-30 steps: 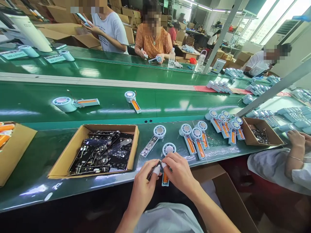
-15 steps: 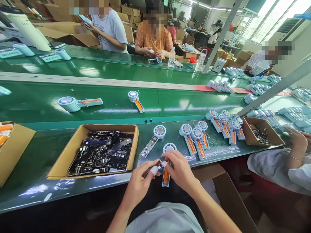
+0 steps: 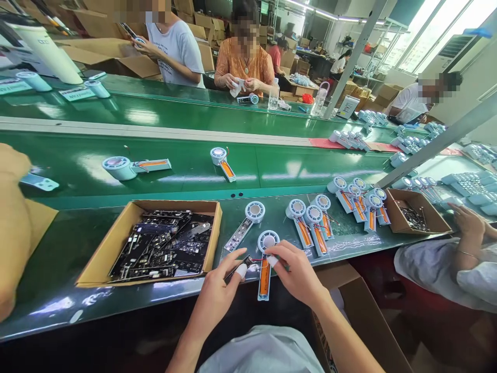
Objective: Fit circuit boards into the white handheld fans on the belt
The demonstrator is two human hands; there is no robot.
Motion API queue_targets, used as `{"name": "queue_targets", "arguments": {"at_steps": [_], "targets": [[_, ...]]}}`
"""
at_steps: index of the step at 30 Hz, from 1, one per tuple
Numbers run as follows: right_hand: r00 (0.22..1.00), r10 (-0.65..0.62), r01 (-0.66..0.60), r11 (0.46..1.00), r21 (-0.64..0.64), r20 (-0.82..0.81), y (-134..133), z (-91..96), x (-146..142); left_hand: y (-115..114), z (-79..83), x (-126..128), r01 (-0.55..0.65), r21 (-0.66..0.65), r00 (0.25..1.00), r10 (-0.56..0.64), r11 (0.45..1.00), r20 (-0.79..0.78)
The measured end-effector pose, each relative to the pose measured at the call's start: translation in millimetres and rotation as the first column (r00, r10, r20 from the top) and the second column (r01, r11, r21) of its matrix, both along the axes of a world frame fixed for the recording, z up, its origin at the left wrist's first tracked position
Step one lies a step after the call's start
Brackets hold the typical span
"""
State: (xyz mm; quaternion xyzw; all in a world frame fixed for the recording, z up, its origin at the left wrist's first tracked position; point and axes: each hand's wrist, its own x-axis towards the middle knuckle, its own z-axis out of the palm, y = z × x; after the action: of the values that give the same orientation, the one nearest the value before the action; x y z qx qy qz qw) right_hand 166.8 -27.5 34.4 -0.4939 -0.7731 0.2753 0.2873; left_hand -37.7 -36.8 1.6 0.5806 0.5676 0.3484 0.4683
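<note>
My left hand (image 3: 217, 290) pinches a narrow dark circuit board (image 3: 244, 262) between thumb and fingers. White covers sit on both thumb tips. A thin red wire runs from the board toward my right hand (image 3: 297, 272), whose thumb and fingers close at the neck of an open light-blue handheld fan (image 3: 267, 240); fingers partly hide the exact grip. Its handle, with an orange battery (image 3: 264, 280) inside, projects past the table's front edge. Just behind lies another fan with a circuit board in its handle (image 3: 239, 234).
A cardboard box of circuit boards (image 3: 166, 243) stands left. Several open fans (image 3: 313, 215) lie right, near a smaller parts box (image 3: 413, 217). Two fans (image 3: 120, 168) lie on the green conveyor (image 3: 186, 166). Another person's arm (image 3: 13, 223) reaches in at left. Co-workers sit opposite and at right.
My hands have drawn apart, with the board shifted left and the red wire now visible between them. Another person's arm has entered at left. The conveyor fans have moved slightly right.
</note>
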Motion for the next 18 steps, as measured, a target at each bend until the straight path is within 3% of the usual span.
{"name": "queue_targets", "arguments": {"at_steps": [5, 10, 14, 16, 18], "targets": [[0.94, 0.025, -0.065, 0.992, 0.108, 0.34, -14, -5.2, -9, -1, -4.7, -1, 0.078, 0.052, 0.989, -0.071, 0.996, -0.127], [0.916, 0.065, -0.155, 0.967, 0.2, 0.397, -13, -17.5, -17, -3, -6.4, -2, 0.109, 0.019, 0.982, -0.105, 0.994, -0.154], [0.978, 0.065, -0.097, 0.983, 0.154, 0.197, -11, -19.4, -9, -2, -4.1, -1, 0.168, 0.016, 0.966, -0.161, 0.986, -0.204], [0.999, 0.0, 0.0, 1.0, 0.019, -0.032, -7, -19.8, -4, -2, -3.6, 2, 0.181, 0.067, 0.957, -0.16, 0.981, -0.241], [0.952, -0.148, 0.093, 0.974, -0.208, -0.269, -2, -20.7, -1, -2, -3.9, 4, 0.183, 0.137, 0.946, -0.136, 0.974, -0.293]]}}
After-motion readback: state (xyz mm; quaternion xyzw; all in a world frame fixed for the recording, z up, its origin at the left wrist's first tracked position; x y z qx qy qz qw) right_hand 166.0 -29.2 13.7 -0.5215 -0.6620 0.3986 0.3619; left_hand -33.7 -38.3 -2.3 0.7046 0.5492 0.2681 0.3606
